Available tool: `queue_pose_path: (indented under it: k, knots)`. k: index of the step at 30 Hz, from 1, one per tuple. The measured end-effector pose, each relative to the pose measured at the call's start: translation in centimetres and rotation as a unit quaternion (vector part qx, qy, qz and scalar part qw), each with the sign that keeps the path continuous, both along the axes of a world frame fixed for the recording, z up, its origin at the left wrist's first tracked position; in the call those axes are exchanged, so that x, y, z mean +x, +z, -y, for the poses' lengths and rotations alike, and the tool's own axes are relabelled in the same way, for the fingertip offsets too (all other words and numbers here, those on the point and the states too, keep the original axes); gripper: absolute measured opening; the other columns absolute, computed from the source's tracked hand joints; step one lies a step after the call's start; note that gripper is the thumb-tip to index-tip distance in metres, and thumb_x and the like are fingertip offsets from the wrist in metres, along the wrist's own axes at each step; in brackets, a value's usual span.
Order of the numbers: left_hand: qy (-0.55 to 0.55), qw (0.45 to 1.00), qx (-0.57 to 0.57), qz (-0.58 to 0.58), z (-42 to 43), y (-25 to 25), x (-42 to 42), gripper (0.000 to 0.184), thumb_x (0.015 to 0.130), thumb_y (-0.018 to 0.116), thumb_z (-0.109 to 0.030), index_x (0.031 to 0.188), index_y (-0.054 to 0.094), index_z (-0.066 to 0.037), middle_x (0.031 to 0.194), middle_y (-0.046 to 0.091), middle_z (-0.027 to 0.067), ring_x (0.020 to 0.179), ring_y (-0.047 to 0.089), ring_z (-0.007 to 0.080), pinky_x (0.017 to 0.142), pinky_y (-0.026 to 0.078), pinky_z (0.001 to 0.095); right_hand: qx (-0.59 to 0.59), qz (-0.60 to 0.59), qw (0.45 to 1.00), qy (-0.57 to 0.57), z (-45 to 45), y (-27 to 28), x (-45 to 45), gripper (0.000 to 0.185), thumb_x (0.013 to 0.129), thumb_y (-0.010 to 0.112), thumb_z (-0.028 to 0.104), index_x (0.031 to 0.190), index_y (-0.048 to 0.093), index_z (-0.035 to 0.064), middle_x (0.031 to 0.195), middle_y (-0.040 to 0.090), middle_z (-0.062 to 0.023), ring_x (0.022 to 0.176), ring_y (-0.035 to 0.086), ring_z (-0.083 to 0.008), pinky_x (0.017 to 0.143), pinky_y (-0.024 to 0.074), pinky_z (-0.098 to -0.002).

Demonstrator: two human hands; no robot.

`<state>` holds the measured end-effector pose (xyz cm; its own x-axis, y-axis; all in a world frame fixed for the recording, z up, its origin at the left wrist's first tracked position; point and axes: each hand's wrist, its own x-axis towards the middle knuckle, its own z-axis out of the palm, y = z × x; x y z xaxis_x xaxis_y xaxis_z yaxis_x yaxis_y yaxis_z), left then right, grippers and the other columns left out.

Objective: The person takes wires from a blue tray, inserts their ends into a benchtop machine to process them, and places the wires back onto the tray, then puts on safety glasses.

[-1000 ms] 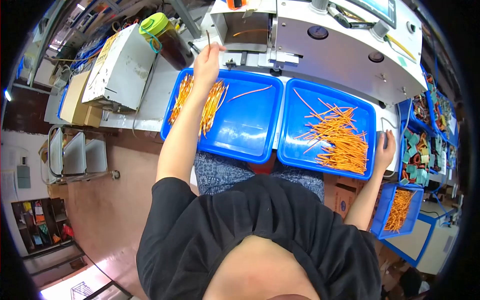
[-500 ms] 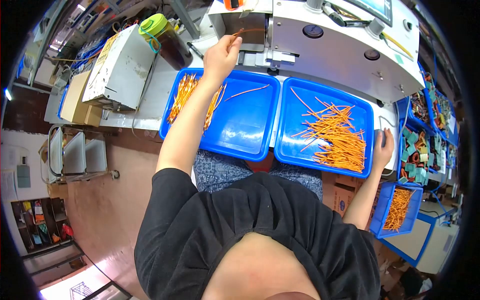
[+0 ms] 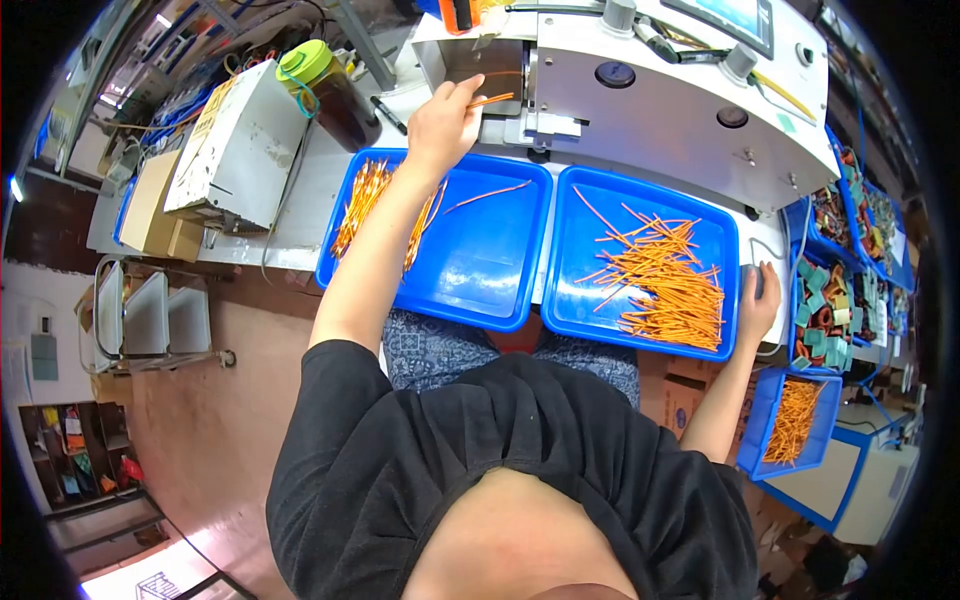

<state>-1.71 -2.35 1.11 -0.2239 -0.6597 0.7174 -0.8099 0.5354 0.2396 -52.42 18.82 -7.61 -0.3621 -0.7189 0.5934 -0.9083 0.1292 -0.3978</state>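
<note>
orange wires (image 3: 675,295), plain blue trays (image 3: 485,275)

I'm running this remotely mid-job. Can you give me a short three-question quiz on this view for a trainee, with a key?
1. What does the left hand hold, by the machine?
A) wires
B) a hammer
C) a cup
2. True or false: the green-lidded bottle stands nearer the left hand than the right hand.
3. How many large blue trays lie side by side in front of the person?

Key:
1. A
2. True
3. Two: the left tray and the right tray.
</note>
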Motion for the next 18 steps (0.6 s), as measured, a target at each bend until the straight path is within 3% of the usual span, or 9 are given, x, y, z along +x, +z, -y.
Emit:
queue_pose_path:
  k: [11,18]
  knots:
    - [-0.008,0.997,-0.03,0.064,-0.34,0.2,-0.39,0.038,0.081,0.069,-0.024,0.118,0.062,-0.017,0.082,0.058,0.0048,0.065,0.063,0.025,0.056,0.051,0.0366,-0.001,0.001,1.0,-0.003,-0.03,0.22,0.29,0.031,0.091,0.06,0.024,0.113,0.063,0.0023,0.122,0.06,-0.0165,0.116,0.054,-0.031,0.099,0.0404,-0.0379]
    - [-0.039,0.995,-0.002,0.089,-0.42,-0.06,0.07,0.024,0.082,0.066,-0.023,0.106,0.064,-0.018,0.083,0.059,0.0053,0.066,0.063,0.0284,0.056,0.051,0.0378,-0.001,-0.007,1.0,-0.004,-0.02,0.29,0.43,0.03,0.091,0.06,0.023,0.112,0.063,0.0013,0.122,0.06,-0.0172,0.114,0.055,-0.0311,0.099,0.0407,-0.0371]
